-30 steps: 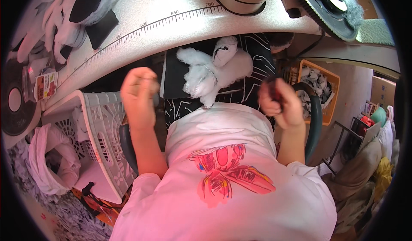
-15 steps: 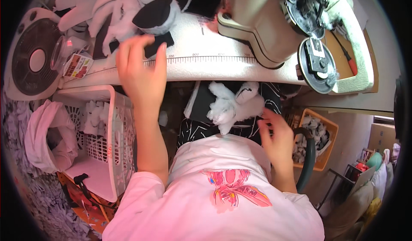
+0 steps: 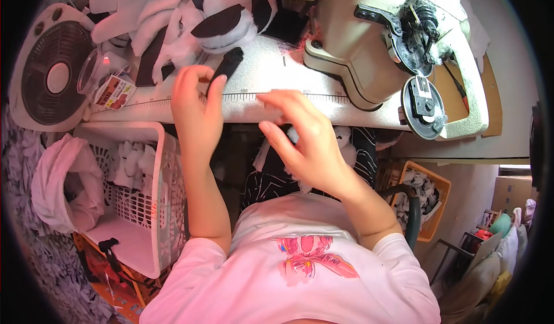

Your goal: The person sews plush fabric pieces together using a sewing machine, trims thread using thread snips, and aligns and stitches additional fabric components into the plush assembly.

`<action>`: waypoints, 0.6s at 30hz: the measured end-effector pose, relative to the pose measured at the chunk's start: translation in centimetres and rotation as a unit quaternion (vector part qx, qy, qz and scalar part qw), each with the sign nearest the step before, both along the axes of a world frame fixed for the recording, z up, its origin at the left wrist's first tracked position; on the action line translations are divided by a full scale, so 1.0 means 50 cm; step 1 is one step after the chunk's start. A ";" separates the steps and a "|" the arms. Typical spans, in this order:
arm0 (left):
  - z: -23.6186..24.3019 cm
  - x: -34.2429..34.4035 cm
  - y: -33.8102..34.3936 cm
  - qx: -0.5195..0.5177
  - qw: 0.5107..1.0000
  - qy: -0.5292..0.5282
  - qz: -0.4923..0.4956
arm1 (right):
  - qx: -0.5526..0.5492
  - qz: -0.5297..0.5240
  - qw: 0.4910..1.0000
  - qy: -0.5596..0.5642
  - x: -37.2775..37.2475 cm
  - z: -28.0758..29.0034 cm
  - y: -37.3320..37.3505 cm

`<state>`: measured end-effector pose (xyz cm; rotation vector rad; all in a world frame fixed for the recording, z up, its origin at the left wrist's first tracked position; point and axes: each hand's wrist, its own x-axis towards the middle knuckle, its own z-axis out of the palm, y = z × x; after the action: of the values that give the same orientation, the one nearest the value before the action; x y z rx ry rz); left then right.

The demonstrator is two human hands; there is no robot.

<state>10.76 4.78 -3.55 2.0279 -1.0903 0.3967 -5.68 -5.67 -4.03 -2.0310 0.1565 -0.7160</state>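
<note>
Between the thumb and fingers of my left hand [image 3: 198,101] is a small black fabric piece [image 3: 228,67], folded or rolled and raised at the table's front part. My right hand [image 3: 303,130] is to its right, over the table's front edge, holding nothing, with thumb and fingers apart. Beneath my right hand, on my lap, lies a white fluffy piece [image 3: 344,136], mostly hidden. Behind my left hand are white plush pieces [image 3: 180,26] and a rounded white piece with a black face [image 3: 222,29].
A cream sewing machine [image 3: 346,41] with a geared disc [image 3: 424,107] stands at the right. A fan [image 3: 57,75] and a clear cup [image 3: 92,70] are at the left. Below are a white basket [image 3: 158,174] of plush parts and a yellow crate [image 3: 435,220] of scraps.
My left hand has picked up the black fabric piece from the table. My right hand has left the white fluffy piece on my lap and come up and leftward to the table edge.
</note>
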 end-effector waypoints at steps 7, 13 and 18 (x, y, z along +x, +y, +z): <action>-0.018 -0.128 0.025 -0.178 0.837 0.425 -0.296 | 0.189 -0.097 0.968 -0.132 -0.025 -0.022 0.010; -0.050 -0.218 0.006 -0.225 0.596 0.734 -0.235 | 0.050 -0.230 0.950 -0.205 -0.100 -0.047 0.018; -0.064 -0.274 0.000 -0.203 0.618 0.715 -0.257 | -0.032 -0.231 0.964 -0.125 -0.154 -0.053 0.018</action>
<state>-2.95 4.78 -6.76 0.9070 -0.3470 -1.0649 -13.38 -4.75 -6.65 -1.9610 0.4743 -1.2747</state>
